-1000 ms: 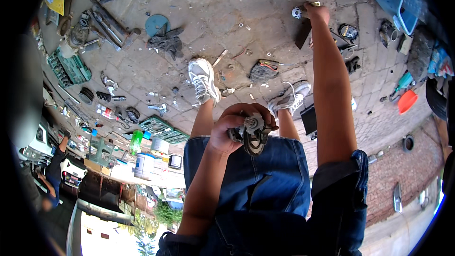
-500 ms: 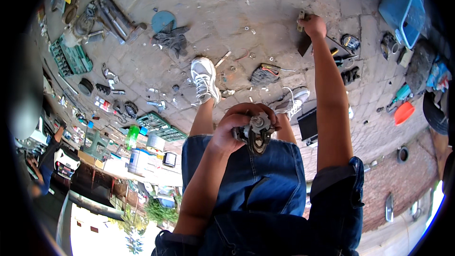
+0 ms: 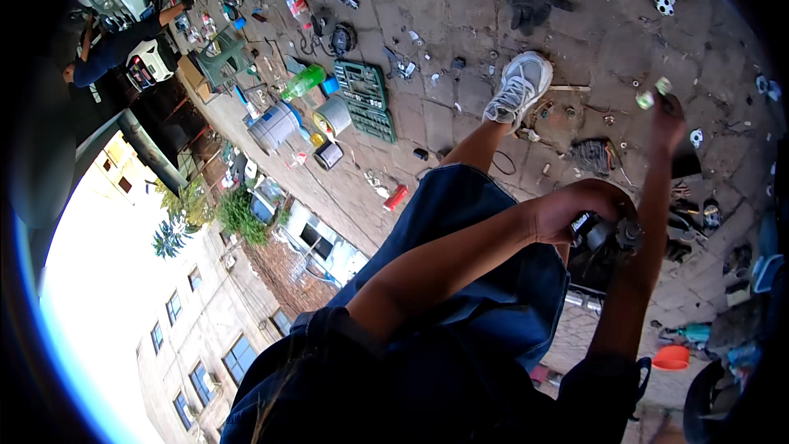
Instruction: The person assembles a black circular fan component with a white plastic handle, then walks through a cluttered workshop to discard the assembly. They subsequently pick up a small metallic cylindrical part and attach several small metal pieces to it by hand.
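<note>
My left hand [image 3: 579, 207] is wrapped round a dark metal machine part [image 3: 606, 240] with a round knob-like end, held above my thighs. Its underside is lost in shadow. My right hand [image 3: 669, 125] reaches out over the paved ground with its fingers closed. At its fingertips shows a small shiny pale piece [image 3: 645, 100], too blurred to name. Left of the right hand, a dark grey glove [image 3: 592, 156] lies on the paving near my white shoe [image 3: 522, 86].
A green socket-set case [image 3: 362, 86] lies open at the left of my shoe, near a white bucket [image 3: 274, 125] and a green bottle [image 3: 304, 82]. Another grey glove [image 3: 526, 0] lies farther off. An orange bowl-shaped thing [image 3: 671, 358] sits at right. A person [image 3: 123, 49] crouches at far left.
The whole view has swung and tilted, bringing a building in at lower left. My left hand still holds the machine part. My right hand still reaches out, its small piece now blurred.
</note>
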Motion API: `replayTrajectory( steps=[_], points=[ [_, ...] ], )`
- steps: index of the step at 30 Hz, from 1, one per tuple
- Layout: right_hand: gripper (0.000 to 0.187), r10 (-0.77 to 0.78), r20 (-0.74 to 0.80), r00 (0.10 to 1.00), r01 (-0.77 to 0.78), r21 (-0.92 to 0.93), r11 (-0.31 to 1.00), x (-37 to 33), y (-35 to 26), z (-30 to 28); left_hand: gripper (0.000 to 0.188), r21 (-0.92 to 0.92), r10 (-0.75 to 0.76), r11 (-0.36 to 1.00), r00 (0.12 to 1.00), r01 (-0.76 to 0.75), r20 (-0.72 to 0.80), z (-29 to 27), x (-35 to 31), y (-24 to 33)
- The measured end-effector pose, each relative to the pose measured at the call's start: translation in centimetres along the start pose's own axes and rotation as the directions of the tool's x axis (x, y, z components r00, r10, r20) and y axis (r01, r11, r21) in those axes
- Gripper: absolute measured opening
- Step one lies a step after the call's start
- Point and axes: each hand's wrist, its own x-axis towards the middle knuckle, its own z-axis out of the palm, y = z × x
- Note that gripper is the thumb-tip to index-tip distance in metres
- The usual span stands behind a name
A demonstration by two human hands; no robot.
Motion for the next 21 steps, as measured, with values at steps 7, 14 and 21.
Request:
replayTrajectory(
  steps=[7, 14, 21],
  points=[
    [0.029, -0.165, 0.34, 0.926, 0.04, 0.347, 0.937, -12.4, -17.7, 14.6, 0.031, 0.202, 0.277, 0.932, 0.952, -0.299, 0.13, -2.6, -0.5, 0.2],
    [0.026, 0.001, 0.162, 0.987, -0.046, 0.271, 0.961, -11.2, -15.4, 11.1, 0.048, -0.167, -0.035, 0.984, 0.993, 0.054, 0.115, -2.2, -0.5, 1.1],
    [0.027, 0.13, -0.386, 0.913, -0.196, -0.137, 0.971, -3.2, -0.5, -1.2, 0.033, -0.119, -0.066, 0.99, 0.995, 0.074, 0.072, -0.2, 0.2, 1.7]
  ],
)
